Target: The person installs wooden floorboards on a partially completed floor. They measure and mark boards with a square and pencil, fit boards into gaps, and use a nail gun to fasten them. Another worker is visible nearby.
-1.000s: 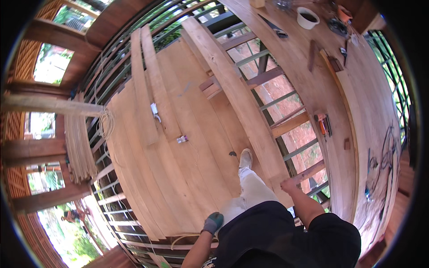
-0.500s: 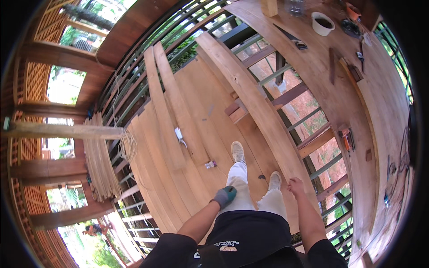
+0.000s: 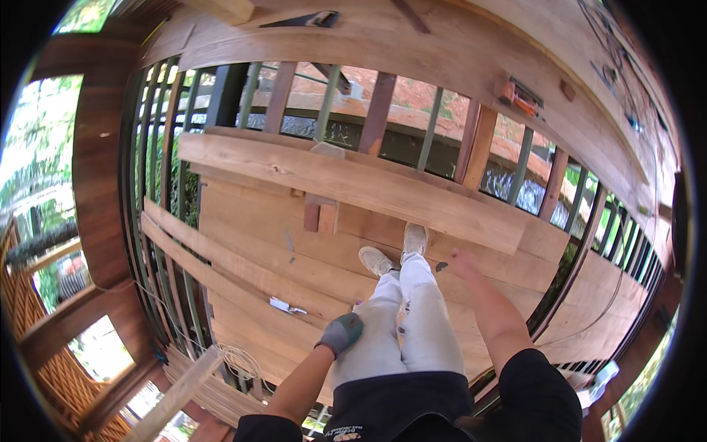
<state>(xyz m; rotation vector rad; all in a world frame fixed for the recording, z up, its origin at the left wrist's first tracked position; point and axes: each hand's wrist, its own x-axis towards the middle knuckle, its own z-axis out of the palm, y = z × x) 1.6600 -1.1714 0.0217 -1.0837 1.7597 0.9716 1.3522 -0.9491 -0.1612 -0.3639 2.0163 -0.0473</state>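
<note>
My left hand (image 3: 339,331), in a grey-teal glove, rests against my left thigh with its fingers curled; whatever is under them is hidden. My bare right hand (image 3: 464,264) is blurred, out to the right of my legs, just below a long loose plank (image 3: 346,184). My two shoes stand on laid floorboards (image 3: 258,228). Short wood blocks (image 3: 320,215) sit below that plank, near my feet. A small white object (image 3: 283,306) lies left of my left hand, and a small dark piece (image 3: 442,267) lies beside my right hand.
Open joists (image 3: 379,110) with gaps show ground below. Beyond them a plank surface bears a handsaw (image 3: 298,20), an orange power tool (image 3: 519,96) and cables (image 3: 611,70). Narrow loose boards (image 3: 221,265) lie left; coiled cord (image 3: 243,361) hangs by a timber beam (image 3: 173,394).
My view has turned to the right, so the long plank now runs crosswise before me. Both feet now point at it. My left hand stays at my thigh; my right forearm reaches farther forward.
</note>
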